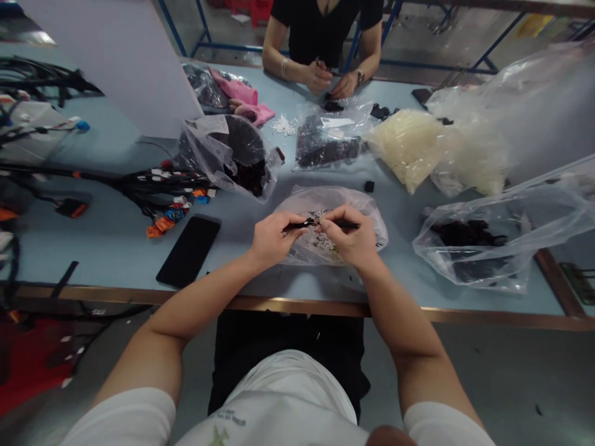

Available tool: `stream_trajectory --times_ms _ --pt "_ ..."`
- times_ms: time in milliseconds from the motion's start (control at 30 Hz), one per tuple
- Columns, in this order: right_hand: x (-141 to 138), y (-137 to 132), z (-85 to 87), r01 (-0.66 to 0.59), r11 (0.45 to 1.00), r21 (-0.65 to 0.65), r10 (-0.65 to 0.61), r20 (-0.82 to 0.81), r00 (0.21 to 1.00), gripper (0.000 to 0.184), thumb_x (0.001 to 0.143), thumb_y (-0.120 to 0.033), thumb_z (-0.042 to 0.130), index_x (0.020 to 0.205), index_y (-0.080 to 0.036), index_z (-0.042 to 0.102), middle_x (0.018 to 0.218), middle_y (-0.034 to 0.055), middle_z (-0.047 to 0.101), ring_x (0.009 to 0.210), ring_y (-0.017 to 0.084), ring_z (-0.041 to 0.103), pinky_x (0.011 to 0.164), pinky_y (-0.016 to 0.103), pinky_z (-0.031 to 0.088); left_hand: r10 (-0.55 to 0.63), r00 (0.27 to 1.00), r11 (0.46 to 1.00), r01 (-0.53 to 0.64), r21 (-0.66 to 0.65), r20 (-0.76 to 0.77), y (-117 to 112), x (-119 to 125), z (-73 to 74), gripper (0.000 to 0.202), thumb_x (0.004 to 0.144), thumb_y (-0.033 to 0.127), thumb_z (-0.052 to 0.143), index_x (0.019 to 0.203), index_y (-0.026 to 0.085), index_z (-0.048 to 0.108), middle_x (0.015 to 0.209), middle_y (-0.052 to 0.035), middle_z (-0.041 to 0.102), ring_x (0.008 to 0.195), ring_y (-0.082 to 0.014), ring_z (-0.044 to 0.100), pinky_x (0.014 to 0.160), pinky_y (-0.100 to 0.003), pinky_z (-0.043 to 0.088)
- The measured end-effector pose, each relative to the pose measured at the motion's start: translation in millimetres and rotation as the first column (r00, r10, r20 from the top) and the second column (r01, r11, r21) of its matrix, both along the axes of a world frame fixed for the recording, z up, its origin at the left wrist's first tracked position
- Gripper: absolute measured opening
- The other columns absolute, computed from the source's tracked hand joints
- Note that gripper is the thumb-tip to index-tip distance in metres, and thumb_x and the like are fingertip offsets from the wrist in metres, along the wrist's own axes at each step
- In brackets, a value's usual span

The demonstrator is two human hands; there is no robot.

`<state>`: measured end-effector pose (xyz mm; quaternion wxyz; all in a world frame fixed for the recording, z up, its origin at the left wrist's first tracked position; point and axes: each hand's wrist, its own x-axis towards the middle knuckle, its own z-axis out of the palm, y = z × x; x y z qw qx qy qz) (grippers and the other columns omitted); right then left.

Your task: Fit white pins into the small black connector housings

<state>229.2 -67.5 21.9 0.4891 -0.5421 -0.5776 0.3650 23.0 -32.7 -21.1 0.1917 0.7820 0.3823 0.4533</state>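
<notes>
Briefly: we pinch a slender black piece (302, 224) between the left hand (274, 238) and the right hand (346, 235), held close together above the counter (102, 248).
We find its long axis lying crosswise, from 9 o'clock to 3 o'clock, where the hands meet; neither hand is clearly nearer, and we cannot tell whether it is one piece or two. Directly below lies a clear plastic bag (376, 232) of small white parts (325, 243). At 3 o'clock rests a bag of dark parts (469, 244); at 1 o'clock, a bag of cream parts (404, 148); at 9 o'clock, a black phone (188, 251) and a wiring harness (153, 189). At 12 o'clock, a co-worker's hands (332, 80) work separately across the counter.
</notes>
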Motion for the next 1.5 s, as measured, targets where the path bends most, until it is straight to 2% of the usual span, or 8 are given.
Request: stream_trajectory --times_ms 133,267,467,633,1067,1200,1367,1500 --pt "0.5 -3.1 -2.7 -0.043 0.994 0.097 0.033 0.103 0.994 0.011 0.086 -0.035 0.073 0.082 -0.025 0.073 0.075 0.0012 0.075 0.065 0.016 0.064 0.056 0.031 0.048 -0.002 1.000 0.999 0.002 0.038 0.014 -0.8 0.1 -2.6 0.035 0.099 0.058 0.073 0.101 0.024 0.081 0.095 -0.0048 0.085 0.087 -0.0189 0.081 0.081 -0.030 0.066" --pt "1.2 -3.0 -7.8 -0.145 0.956 0.256 0.085 0.230 0.969 0.009 0.089 -0.029 0.067 0.082 -0.027 0.072 0.080 0.0025 0.076 0.073 0.019 0.069 0.069 0.036 0.054 -0.025 1.000 0.997 0.025 0.069 -0.001 0.6 0.0 -6.0 0.034 0.101 0.057 0.071 0.102 0.024 0.081 0.096 -0.0046 0.085 0.089 -0.0189 0.081 0.085 -0.030 0.066" --pt "2.4 -2.8 -9.7 -0.136 0.965 0.224 0.091 0.198 0.976 0.009 0.093 -0.034 0.068 0.088 -0.028 0.073 0.085 0.0030 0.077 0.079 0.021 0.071 0.071 0.037 0.057 0.032 0.999 0.999 -0.032 0.001 -0.040 3.4 -2.1 -6.9 0.035 0.101 0.058 0.071 0.105 0.024 0.081 0.098 -0.0049 0.085 0.090 -0.0193 0.080 0.082 -0.029 0.065" --pt "2.3 -5.6 -10.6 -0.115 0.966 0.233 0.077 0.167 0.983 0.007 0.093 -0.035 0.070 0.091 -0.029 0.075 0.091 0.0033 0.080 0.085 0.022 0.074 0.073 0.039 0.059 0.024 0.999 1.000 -0.023 0.006 -0.027 3.0 -2.2 -3.6 0.035 0.101 0.057 0.071 0.105 0.023 0.080 0.097 -0.0051 0.084 0.088 -0.0187 0.079 0.080 -0.028 0.064" --pt "1.7 -6.8 -10.4 -0.125 0.959 0.254 0.087 0.157 0.984 0.005 0.094 -0.028 0.072 0.091 -0.028 0.076 0.086 0.0015 0.079 0.079 0.020 0.073 0.069 0.036 0.055 -0.012 1.000 1.000 0.012 0.001 0.013 1.6 -0.6 -1.8 0.033 0.100 0.056 0.073 0.103 0.023 0.080 0.096 -0.0045 0.084 0.088 -0.0189 0.080 0.081 -0.030 0.065" --pt "0.4 -6.4 -12.1 -0.130 0.961 0.244 0.082 0.197 0.977 0.007 0.095 -0.030 0.071 0.091 -0.027 0.076 0.087 0.0023 0.079 0.080 0.020 0.073 0.069 0.036 0.056 -0.022 0.999 0.998 0.021 0.051 0.032 1.8 0.3 -3.9 0.031 0.100 0.054 0.074 0.103 0.023 0.080 0.095 -0.0039 0.084 0.088 -0.0182 0.081 0.082 -0.029 0.065" --pt "-1.5 -3.5 -14.9 -0.141 0.912 0.385 0.063 0.210 0.976 0.007 0.093 -0.022 0.071 0.087 -0.026 0.073 0.080 -0.0005 0.076 0.073 0.017 0.071 0.065 0.031 0.054 -0.073 0.996 0.970 0.059 0.237 0.051 3.3 2.9 -5.1 0.020 0.103 0.042 0.074 0.102 0.022 0.078 0.093 -0.0017 0.084 0.087 -0.0148 0.080 0.083 -0.024 0.063" --pt "0.9 -2.5 -13.9 -0.130 0.914 0.383 0.078 0.149 0.986 0.007 0.095 -0.026 0.072 0.088 -0.026 0.072 0.083 0.0002 0.077 0.076 0.017 0.073 0.069 0.033 0.058 -0.090 0.995 0.975 0.079 0.207 0.047 4.8 1.6 -1.8 0.023 0.104 0.044 0.072 0.105 0.022 0.078 0.096 -0.0024 0.084 0.091 -0.0151 0.080 0.086 -0.025 0.063"
